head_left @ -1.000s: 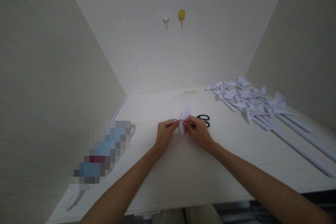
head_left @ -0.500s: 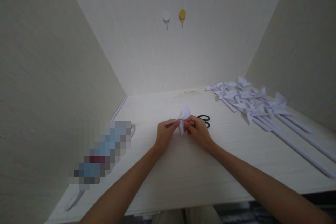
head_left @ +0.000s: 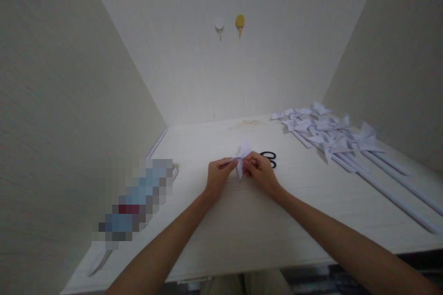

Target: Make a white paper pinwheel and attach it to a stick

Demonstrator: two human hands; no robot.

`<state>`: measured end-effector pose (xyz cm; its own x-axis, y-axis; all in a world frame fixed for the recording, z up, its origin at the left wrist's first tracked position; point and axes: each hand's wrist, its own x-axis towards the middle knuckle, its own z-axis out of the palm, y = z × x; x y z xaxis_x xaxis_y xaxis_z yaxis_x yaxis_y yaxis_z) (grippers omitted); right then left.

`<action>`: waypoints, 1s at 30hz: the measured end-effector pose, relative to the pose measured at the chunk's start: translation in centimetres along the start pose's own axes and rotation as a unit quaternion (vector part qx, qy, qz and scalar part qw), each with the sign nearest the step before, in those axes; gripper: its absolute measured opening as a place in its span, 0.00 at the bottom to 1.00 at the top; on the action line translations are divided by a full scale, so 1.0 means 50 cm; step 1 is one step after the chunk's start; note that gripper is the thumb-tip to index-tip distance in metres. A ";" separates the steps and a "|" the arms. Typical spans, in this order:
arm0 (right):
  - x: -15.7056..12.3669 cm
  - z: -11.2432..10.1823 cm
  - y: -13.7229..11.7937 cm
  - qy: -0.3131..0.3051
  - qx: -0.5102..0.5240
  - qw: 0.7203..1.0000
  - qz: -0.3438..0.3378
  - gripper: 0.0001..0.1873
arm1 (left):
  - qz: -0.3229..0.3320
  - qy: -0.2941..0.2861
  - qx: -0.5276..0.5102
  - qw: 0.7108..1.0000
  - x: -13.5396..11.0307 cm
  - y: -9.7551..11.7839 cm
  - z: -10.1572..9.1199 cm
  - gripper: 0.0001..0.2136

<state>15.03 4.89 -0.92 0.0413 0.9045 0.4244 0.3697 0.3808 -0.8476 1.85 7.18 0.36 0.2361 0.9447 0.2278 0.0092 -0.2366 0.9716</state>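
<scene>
A small folded white paper pinwheel (head_left: 245,148) is pinched between my two hands above the middle of the table. My left hand (head_left: 218,176) is closed on its left side, thumb and fingertips together. On the other side my right hand (head_left: 262,171) grips it near the centre with bent fingers. One paper blade points up and another hangs down between the hands. Just behind my right hand lies a pair of scissors, with its black handles (head_left: 268,158) showing and the rest hidden by the hand.
Several white paper pinwheels (head_left: 332,140) on rolled paper sticks (head_left: 394,196) lie in a heap on the right of the white table (head_left: 207,235). A pixelated blue item (head_left: 138,198) lies at the left. On the back wall are a yellow hook (head_left: 240,21) and a white hook (head_left: 219,23).
Both hands keep almost the same place and grip on the pinwheel. The camera view has shifted very slightly.
</scene>
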 end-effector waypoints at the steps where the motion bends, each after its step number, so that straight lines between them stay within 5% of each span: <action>1: 0.000 -0.001 0.000 0.002 -0.019 1.000 -0.011 0.06 | -0.004 0.001 -0.005 1.000 0.000 -0.001 0.000 0.08; 8: -0.004 -0.006 0.000 -0.017 -0.250 0.957 -0.149 0.09 | -0.032 -0.002 -0.029 0.999 0.003 -0.014 -0.001 0.09; 11: -0.004 -0.004 -0.002 -0.008 -0.204 0.973 -0.109 0.08 | -0.032 -0.004 -0.032 0.999 0.003 -0.012 -0.001 0.10; 17: 0.001 0.003 0.002 -0.030 0.058 0.997 0.038 0.05 | -0.011 -0.004 -0.027 1.000 0.003 -0.003 0.000 0.10; 24: -0.004 -0.005 -0.002 -0.009 -0.188 0.974 -0.124 0.08 | -0.020 -0.010 -0.025 0.999 0.003 -0.004 0.001 0.10; 30: 0.004 0.000 0.005 -0.015 -0.005 1.000 0.010 0.07 | -0.011 -0.012 -0.017 1.000 0.002 -0.001 -0.001 0.10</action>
<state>15.13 5.16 -1.07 0.0221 0.9176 0.3970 0.3774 0.3601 -0.8532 1.82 7.31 0.33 0.2588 0.9439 0.2052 -0.0178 -0.2077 0.9780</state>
